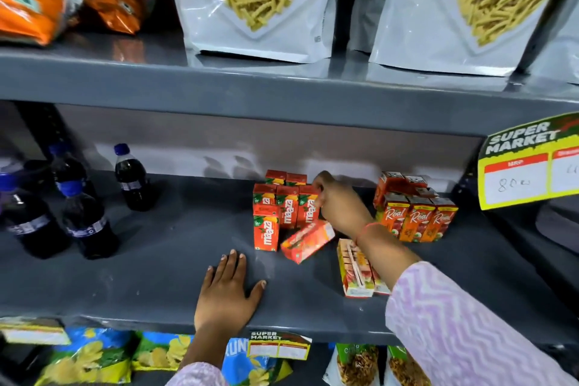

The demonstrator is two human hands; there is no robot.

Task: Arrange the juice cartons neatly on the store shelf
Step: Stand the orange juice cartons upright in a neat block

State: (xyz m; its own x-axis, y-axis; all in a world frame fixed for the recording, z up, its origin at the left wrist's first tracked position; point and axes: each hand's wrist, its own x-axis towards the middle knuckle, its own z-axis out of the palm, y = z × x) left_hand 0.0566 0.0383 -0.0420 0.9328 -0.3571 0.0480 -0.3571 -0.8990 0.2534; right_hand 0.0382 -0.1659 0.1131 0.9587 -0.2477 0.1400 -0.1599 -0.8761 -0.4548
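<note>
on the grey metal shelf [156, 260] stand six upright orange maaza juice cartons [286, 210], a seventh [308, 241] lying tilted in front. the right hand [340, 204] pinches a back carton's top corner. the left hand [227, 288] rests flat, fingers spread, holding nothing.

Orange Maaza cartons [286, 208] stand upright in a tight cluster mid-shelf [156, 244], labels forward, one [266, 232] out front at the left. A further Maaza carton [308, 241] lies tilted on its side just before them. To the right, Real cartons [418, 218] stand in rows. Nearer the shelf edge, a carton pack [357, 269] lies flat, straws up.
</note>
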